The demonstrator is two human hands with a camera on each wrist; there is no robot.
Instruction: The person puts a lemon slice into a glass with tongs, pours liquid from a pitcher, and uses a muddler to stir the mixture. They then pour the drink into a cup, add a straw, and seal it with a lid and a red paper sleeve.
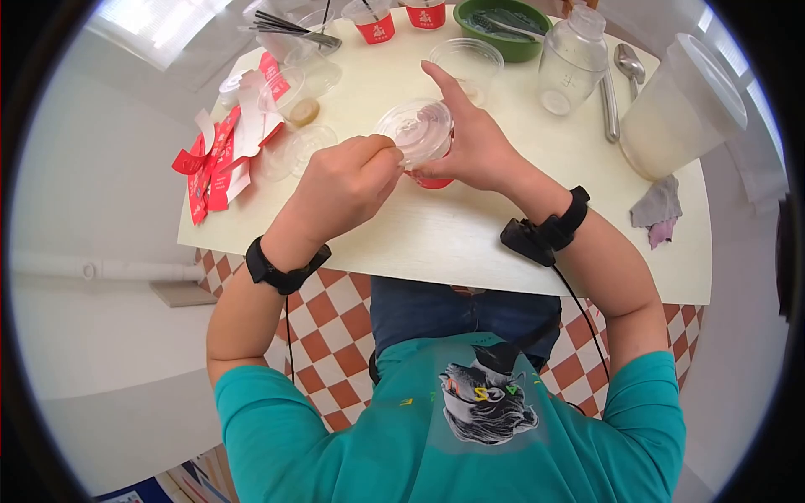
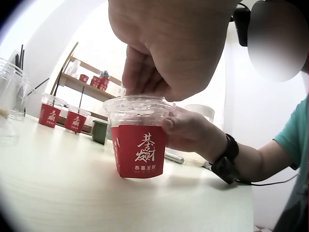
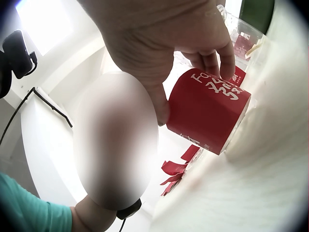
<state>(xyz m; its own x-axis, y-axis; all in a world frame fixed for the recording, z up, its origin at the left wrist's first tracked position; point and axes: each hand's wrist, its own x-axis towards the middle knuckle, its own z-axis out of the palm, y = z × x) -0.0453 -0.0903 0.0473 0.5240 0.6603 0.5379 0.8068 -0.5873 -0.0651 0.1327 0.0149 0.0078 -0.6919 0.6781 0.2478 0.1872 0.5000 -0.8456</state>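
A clear plastic cup with a red paper sleeve stands near the middle of the table, white lettering on its side. On its top lies a clear plastic lid. My right hand holds the cup from the right, thumb on the near side and fingers round the far side. At the left edge of the lid, my left hand pinches the rim with curled fingers. Seen from the left wrist, those fingers bunch low over the lid and hide part of it.
Red and white paper sleeves pile at the left beside clear lids. Two red-sleeved cups and a green bowl stand at the back. A clear bottle, a metal scoop, a large jug and a grey cloth occupy the right.
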